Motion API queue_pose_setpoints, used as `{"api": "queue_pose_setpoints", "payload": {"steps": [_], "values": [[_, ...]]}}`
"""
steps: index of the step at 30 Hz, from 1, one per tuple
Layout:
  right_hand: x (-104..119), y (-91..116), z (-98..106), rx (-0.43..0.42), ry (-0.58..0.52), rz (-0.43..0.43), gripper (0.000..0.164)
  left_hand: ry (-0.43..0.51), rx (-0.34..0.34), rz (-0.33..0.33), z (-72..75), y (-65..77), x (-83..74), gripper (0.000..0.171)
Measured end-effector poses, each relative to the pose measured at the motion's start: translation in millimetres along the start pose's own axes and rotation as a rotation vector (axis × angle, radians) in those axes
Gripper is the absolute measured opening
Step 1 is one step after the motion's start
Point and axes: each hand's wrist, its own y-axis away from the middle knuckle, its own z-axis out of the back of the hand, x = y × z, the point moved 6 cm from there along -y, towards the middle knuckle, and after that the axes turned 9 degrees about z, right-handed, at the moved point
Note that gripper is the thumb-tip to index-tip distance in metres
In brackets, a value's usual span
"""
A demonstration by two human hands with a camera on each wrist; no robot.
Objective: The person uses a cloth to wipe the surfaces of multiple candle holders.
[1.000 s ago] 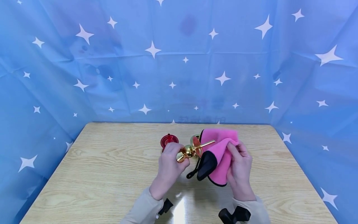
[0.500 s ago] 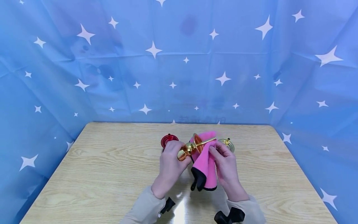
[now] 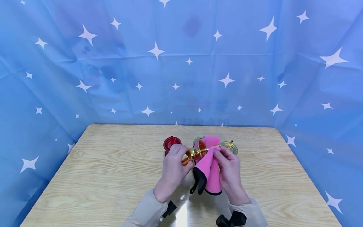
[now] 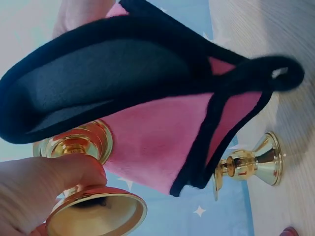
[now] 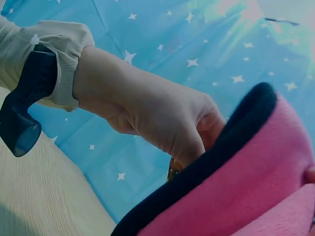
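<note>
My left hand (image 3: 173,164) grips a gold candlestick (image 3: 194,154) by its base end, tilted with its thin rod pointing right. In the left wrist view, the thumb presses on the candlestick's stem (image 4: 98,214) above its hollow flared foot. A pink cloth (image 3: 208,162) with black edging and a loop hangs over the candlestick's rod. My right hand (image 3: 231,168) pinches this cloth at the rod's tip. In the right wrist view, the cloth (image 5: 256,167) covers most of the candlestick; my left hand (image 5: 157,108) shows behind it.
A red holder (image 3: 171,142) stands behind my left hand. To the right, a greenish-gold holder (image 3: 231,146) stands behind my right hand. Another pale round piece (image 3: 197,140) is partly hidden behind the cloth. A starred blue curtain (image 3: 181,63) borders the wooden table (image 3: 113,164).
My right hand has moved left with the cloth, bringing it onto the candlestick's rod. The greenish-gold holder at right has come into sight. My left hand has barely moved.
</note>
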Motion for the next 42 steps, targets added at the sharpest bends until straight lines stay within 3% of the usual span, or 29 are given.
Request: {"api": "queue_pose_setpoints", "payload": {"steps": [6,16,26,31,34,37,42], "values": [[5,2,4,-0.093,-0.156,0.063,0.013,0.011,-0.002,-0.002,0.8,1.3,1.2,0.035],[11,3,6,-0.112,-0.222,0.138,0.021,0.054,0.027,0.009,2.2,-1.0,-2.0,0.034],[12,4,9,-0.128,-0.293,0.079,0.016,0.077,0.016,0.012,2.2,-0.5,-2.0,0.033],[18,-1,15,-0.155,-0.348,0.074,0.014,0.106,0.002,0.049,4.3,0.0,3.8,0.034],[21,-3,19,-0.146,-0.311,0.073,0.016,0.122,-0.002,0.092,6.1,0.2,8.7,0.035],[19,-2,19,-0.083,-0.183,0.069,0.019,0.127,-0.008,0.116,7.8,-0.7,10.4,0.035],[14,5,7,0.057,0.023,0.100,0.026,0.150,-0.045,0.092,8.2,-3.7,6.3,0.034]]}}
